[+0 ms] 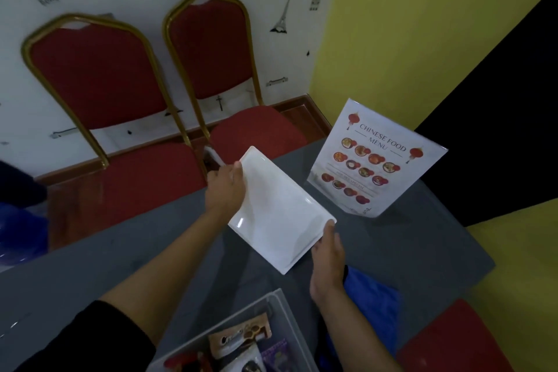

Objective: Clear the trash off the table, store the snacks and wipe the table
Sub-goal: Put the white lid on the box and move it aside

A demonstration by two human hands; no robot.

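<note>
Holds a white rectangular plate tilted above the grey table. Grips its far left edge with the left hand, thumb on top, fingers curled underneath. Pinches the near right corner with the right hand, thumb on the rim. Just right of the plate, upright on the table: a Chinese food menu card. Near the right wrist: a blue cloth. At the near edge: a clear bin with snack packets inside. Beyond the table: two red chairs.

Left grip clasping; right grip clasping.
</note>
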